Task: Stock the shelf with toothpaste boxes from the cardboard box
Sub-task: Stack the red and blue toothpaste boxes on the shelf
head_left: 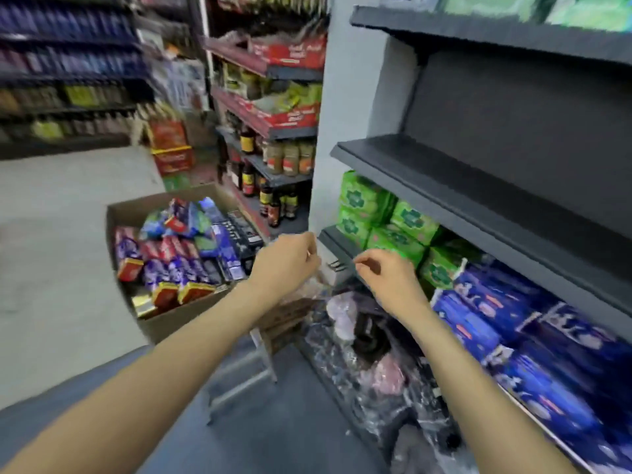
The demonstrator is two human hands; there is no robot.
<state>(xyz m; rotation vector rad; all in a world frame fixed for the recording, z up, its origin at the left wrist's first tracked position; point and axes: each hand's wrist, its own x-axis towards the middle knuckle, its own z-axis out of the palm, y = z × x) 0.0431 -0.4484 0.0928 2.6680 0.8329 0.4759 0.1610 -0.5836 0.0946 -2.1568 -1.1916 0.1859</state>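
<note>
An open cardboard box point(119, 213) stands on a low stand at the left, filled with several toothpaste boxes point(178, 258) in blue, red and black. My left hand point(285, 265) hovers just right of the carton with fingers curled and nothing in it. My right hand point(388, 278) is beside it, in front of the shelf's left end, fingers loosely curled and holding nothing. A dark grey shelf point(478, 206) on the right has a bare board at mid height. Below that board sit green packs point(393, 220) and blue toothpaste boxes point(496, 313).
Plastic-wrapped goods point(369, 354) lie on the bottom shelf under my hands. A metal stand point(246, 378) holds the carton. Shelves of bottles and jars point(273, 159) stand behind. The grey floor point(61, 254) opens out to the left. The frame is motion-blurred.
</note>
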